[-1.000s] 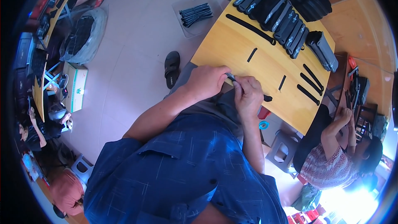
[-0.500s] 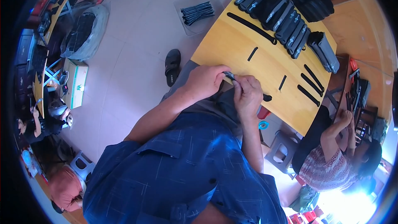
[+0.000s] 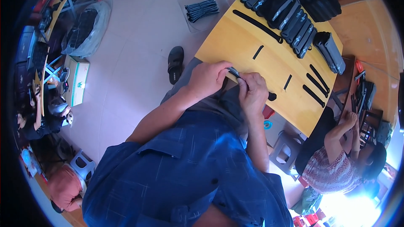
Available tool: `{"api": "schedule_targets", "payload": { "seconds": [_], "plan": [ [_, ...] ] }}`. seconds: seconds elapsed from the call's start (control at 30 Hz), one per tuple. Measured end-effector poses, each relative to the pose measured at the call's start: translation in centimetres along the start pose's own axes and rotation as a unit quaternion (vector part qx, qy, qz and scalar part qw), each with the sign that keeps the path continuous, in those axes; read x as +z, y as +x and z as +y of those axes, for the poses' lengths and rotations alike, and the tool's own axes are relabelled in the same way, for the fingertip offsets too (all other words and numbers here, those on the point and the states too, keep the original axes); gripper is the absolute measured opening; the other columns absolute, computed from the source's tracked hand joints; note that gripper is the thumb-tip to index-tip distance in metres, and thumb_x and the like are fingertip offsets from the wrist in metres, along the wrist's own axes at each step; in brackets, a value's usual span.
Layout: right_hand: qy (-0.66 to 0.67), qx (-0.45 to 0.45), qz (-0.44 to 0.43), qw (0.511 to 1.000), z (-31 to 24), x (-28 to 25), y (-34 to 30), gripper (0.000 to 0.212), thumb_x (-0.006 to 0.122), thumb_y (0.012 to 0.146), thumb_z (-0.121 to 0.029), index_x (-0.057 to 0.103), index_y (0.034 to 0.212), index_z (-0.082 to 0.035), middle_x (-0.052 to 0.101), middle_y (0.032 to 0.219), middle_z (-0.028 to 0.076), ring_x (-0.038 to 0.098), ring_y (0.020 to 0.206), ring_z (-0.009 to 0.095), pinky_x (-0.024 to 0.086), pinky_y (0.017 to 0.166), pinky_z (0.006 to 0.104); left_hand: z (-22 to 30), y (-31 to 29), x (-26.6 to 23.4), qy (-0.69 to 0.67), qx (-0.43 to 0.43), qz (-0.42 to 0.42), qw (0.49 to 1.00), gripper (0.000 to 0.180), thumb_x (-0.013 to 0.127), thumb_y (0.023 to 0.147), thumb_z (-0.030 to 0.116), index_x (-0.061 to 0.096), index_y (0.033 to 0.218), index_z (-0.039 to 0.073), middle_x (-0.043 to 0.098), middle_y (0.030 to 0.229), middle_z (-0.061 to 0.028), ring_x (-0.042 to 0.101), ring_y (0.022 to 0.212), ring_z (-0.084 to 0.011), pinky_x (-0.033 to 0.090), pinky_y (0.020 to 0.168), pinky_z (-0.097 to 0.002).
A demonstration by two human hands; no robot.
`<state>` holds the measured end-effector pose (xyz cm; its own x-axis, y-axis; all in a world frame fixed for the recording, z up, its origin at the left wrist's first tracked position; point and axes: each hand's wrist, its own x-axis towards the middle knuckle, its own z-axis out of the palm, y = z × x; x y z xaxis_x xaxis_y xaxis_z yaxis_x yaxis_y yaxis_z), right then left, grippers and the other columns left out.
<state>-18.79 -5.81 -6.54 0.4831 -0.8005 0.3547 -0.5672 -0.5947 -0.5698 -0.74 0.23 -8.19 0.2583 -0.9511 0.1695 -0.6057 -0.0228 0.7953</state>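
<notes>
At the near edge of the wooden table (image 3: 229, 38), both of my hands are pinched on a dark strap (image 3: 234, 72). My left hand (image 3: 208, 79) grips one side of it between thumb and fingers. Close beside it, my right hand (image 3: 253, 94) pinches the other side. A rounded black end (image 3: 272, 96) shows past my right hand on the tabletop; whether it belongs to the same strap I cannot tell. Beyond my hands lie a short black strip (image 3: 258, 52) and another short strip (image 3: 288, 82).
A long black strap (image 3: 257, 26) lies farther up the table, near bundled grey-black straps (image 3: 298, 31). Several loose straps (image 3: 314, 85) lie at right. A plastic tray (image 3: 203, 11) of strips and a slipper (image 3: 176, 65) are on the floor. A co-worker (image 3: 336, 159) sits at right.
Both hands stay pinched on the strap, having shifted only slightly. The dark piece between them is tilted a little differently and shows more.
</notes>
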Motion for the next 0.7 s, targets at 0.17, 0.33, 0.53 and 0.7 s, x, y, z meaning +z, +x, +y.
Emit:
{"api": "schedule_targets", "payload": {
  "seconds": [0.17, 0.33, 0.53, 0.7],
  "plan": [
    [0.006, 0.004, -0.001, 1.0, 0.22, -0.01, -0.04, 0.01, 0.078, 0.082, -0.007, 0.074, 0.092, -0.007, 0.066, 0.084, 0.01, 0.065, 0.08, 0.032, 0.053, 0.071, 0.0424, -0.28, 0.13, -0.17, -0.02, 0.014, 0.006, 1.0, 0.019, 0.066, 0.094, 0.011, 0.079, 0.108, 0.012, 0.076, 0.09, -0.0145, 0.072, 0.082, -0.0367, 0.057, 0.071, -0.0452],
    [0.01, 0.002, -0.003, 1.0, 0.5, 0.07, -0.11, 0.01, 0.078, 0.082, -0.007, 0.074, 0.091, -0.007, 0.066, 0.085, 0.01, 0.065, 0.081, 0.032, 0.053, 0.072, 0.0422, -0.77, 0.28, -0.14, -0.016, 0.024, 0.0, 1.0, 0.018, 0.067, 0.093, 0.012, 0.079, 0.107, 0.012, 0.076, 0.09, -0.0141, 0.073, 0.082, -0.0363, 0.058, 0.071, -0.045],
    [0.006, 0.003, -0.006, 1.0, 0.45, 0.04, -0.05, 0.008, 0.078, 0.083, -0.008, 0.073, 0.089, -0.007, 0.066, 0.085, 0.01, 0.065, 0.082, 0.032, 0.053, 0.072, 0.0426, -0.51, 0.81, -0.85, 0.01, 0.027, -0.028, 0.999, 0.015, 0.07, 0.093, 0.01, 0.079, 0.106, 0.012, 0.077, 0.094, -0.0105, 0.075, 0.085, -0.0311, 0.059, 0.074, -0.039],
    [0.017, 0.005, 0.005, 1.0, 0.39, 0.11, 0.01, 0.009, 0.079, 0.083, -0.009, 0.074, 0.09, -0.007, 0.065, 0.085, 0.011, 0.065, 0.082, 0.033, 0.053, 0.073, 0.0429, -0.41, 0.72, -0.71, 0.045, 0.015, -0.033, 0.998, 0.015, 0.07, 0.093, 0.011, 0.079, 0.105, 0.013, 0.077, 0.095, -0.0095, 0.075, 0.087, -0.0309, 0.059, 0.073, -0.0396]
  ]
}}
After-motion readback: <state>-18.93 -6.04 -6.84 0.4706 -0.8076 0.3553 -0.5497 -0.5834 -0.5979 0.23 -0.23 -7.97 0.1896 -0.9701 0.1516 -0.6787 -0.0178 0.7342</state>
